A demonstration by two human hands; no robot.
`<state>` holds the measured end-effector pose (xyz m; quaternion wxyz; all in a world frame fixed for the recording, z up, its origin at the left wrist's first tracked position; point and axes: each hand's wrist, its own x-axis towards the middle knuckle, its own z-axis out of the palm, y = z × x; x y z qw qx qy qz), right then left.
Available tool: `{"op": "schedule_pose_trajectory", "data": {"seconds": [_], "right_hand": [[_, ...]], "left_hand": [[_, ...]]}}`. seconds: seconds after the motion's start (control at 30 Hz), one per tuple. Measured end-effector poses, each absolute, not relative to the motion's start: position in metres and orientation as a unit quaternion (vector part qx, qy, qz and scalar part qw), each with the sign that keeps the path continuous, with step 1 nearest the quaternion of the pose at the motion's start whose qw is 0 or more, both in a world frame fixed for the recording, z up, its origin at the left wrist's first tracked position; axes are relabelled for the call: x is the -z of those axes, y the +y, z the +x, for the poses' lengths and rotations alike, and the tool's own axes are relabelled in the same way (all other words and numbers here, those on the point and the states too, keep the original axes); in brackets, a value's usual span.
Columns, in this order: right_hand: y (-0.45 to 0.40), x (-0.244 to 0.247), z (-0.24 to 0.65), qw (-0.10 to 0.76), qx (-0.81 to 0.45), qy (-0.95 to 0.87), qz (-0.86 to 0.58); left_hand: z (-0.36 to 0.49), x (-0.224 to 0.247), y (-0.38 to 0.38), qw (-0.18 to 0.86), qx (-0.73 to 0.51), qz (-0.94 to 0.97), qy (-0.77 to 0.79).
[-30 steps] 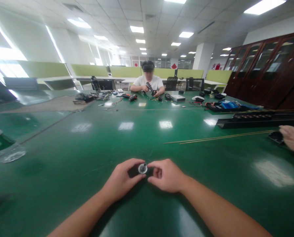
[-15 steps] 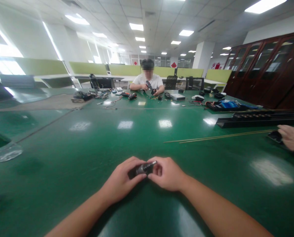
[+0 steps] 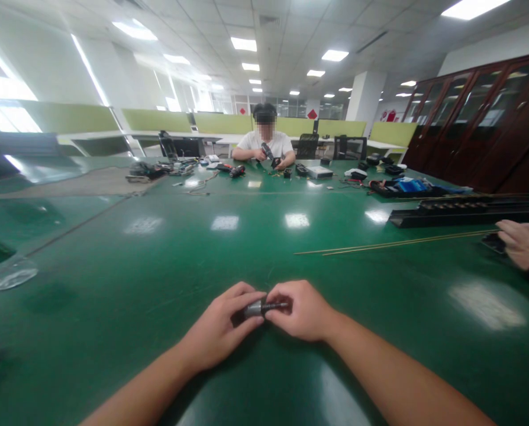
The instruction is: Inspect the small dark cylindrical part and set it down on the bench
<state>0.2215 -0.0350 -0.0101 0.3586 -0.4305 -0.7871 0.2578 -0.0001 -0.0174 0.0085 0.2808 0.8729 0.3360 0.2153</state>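
A small grey metal cylinder (image 3: 252, 309) with a dark, ridged shaft on its right end, looking like a small motor, is held low over the table in front of me. My left hand (image 3: 226, 319) is closed around the cylinder, thumb below and fingers above. The shaft (image 3: 276, 306) points right, into the curl of my right hand (image 3: 302, 310). That hand's thumb and fingers are bent about the shaft; its curled fingers partly hide the tip. Both hands nearly touch at the thumbs.
Two thin brass-coloured rods (image 3: 380, 244) lie to the right, near a co-worker's hand (image 3: 524, 245) on a dark part. Long black rails (image 3: 468, 212) are behind. Across the green table (image 3: 180, 254), a person (image 3: 264, 145) holds a power tool among scattered parts. Clear plastic (image 3: 13, 275) lies at left.
The shaft, tilted up to the right before, now lies nearly level with its tip deeper among my right fingers. My right fingertips have closed in around it.
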Motion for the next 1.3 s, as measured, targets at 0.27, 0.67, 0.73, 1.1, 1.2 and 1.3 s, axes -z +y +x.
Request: {"op": "schedule_pose_trajectory", "data": {"seconds": [0.27, 0.67, 0.73, 1.1, 1.2, 1.3], "right_hand": [[-0.0342, 0.0109, 0.2222, 0.349, -0.254, -0.790, -0.436], [-0.0328, 0.0121, 0.2219, 0.339, -0.228, -0.805, -0.431], [-0.0327, 0.0125, 0.2218, 0.338, -0.226, -0.806, -0.431], [-0.0332, 0.0117, 0.2226, 0.340, -0.224, -0.807, -0.428], [-0.0333, 0.0116, 0.2228, 0.342, -0.221, -0.807, -0.428], [-0.0335, 0.0112, 0.2229, 0.344, -0.223, -0.807, -0.425]], "left_hand": [[0.0000, -0.0057, -0.0182, 0.281, -0.213, 0.872, 0.339], [0.0009, -0.0034, -0.0164, 0.282, -0.216, 0.875, 0.329], [0.0009, -0.0030, -0.0164, 0.283, -0.217, 0.873, 0.332], [0.0013, -0.0041, -0.0154, 0.278, -0.218, 0.877, 0.325], [0.0014, -0.0041, -0.0156, 0.277, -0.219, 0.877, 0.326], [0.0013, -0.0041, -0.0160, 0.280, -0.217, 0.876, 0.327]]}}
